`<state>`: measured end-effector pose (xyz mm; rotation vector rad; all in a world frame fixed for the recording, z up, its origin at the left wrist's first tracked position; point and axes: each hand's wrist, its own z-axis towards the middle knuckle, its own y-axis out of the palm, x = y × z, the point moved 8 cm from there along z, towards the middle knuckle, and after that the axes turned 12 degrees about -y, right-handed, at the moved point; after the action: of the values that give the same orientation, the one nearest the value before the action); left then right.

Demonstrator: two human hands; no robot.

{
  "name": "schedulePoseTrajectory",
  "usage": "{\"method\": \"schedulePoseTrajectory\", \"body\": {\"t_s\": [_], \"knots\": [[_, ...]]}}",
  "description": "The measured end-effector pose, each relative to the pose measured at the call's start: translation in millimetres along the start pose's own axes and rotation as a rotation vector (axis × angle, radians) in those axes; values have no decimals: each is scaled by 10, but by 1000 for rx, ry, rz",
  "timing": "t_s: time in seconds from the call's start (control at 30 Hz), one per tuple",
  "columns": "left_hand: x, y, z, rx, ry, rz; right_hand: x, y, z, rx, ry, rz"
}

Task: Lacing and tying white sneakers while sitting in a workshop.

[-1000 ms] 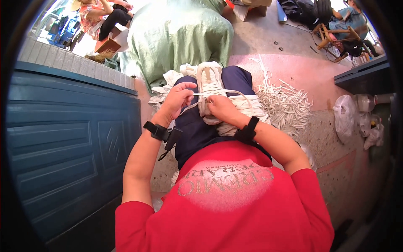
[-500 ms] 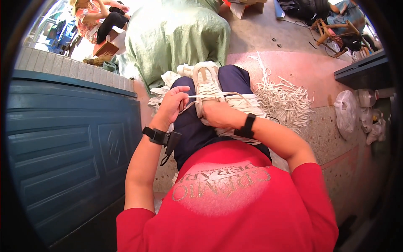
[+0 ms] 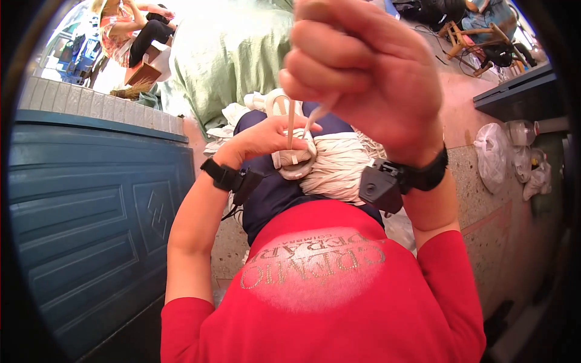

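Observation:
A beige and white sneaker (image 3: 295,172) rests on my lap, its toe pointing away from me and its opening toward me. My left hand (image 3: 261,141) grips the sneaker across its lacing, fingers closed over the upper. Raised high and close to the camera, my right hand (image 3: 372,78) is a fist around a pale shoelace (image 3: 291,124). Two strands run taut from the sneaker up toward that fist. To the right of the sneaker, a thick bundle of off-white laces (image 3: 331,168) lies over my thigh. My right hand hides part of the lap and floor.
A green cloth cover (image 3: 227,60) drapes over something bulky ahead. On the left stands a blue panelled door (image 3: 91,199). Plastic bags (image 3: 491,157) hang at the right, below a dark ledge (image 3: 514,94). Another person (image 3: 130,36) sits at the far left, near a broom (image 3: 130,91).
My right hand has risen from beside the sneaker to near the camera, drawing the lace up. My left hand has moved right onto the sneaker, which now sits lower with its opening showing.

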<state>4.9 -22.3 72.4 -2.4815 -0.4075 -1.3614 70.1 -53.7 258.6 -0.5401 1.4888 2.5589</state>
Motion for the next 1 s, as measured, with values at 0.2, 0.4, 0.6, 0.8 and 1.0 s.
{"method": "schedulePoseTrajectory", "body": {"t_s": [0.2,0.4,0.6,0.8,1.0], "knots": [[95,-491,-189,26,126,-295,-375,-405,-69,331,-166,-788],[-922,-2098,-972,182,442,-1291,-1283,-1745,-872,807,-385,-326],[-1091,-1964,-1315,739,238,-949,-76,-1967,-1329,614,228,-1293],[-1194,-737,-574,601,-157,-264,764,-2059,-1512,22,403,-1899],[-1226,-343,-366,661,-144,168,706,-1960,-1363,-66,231,-2245]]}}
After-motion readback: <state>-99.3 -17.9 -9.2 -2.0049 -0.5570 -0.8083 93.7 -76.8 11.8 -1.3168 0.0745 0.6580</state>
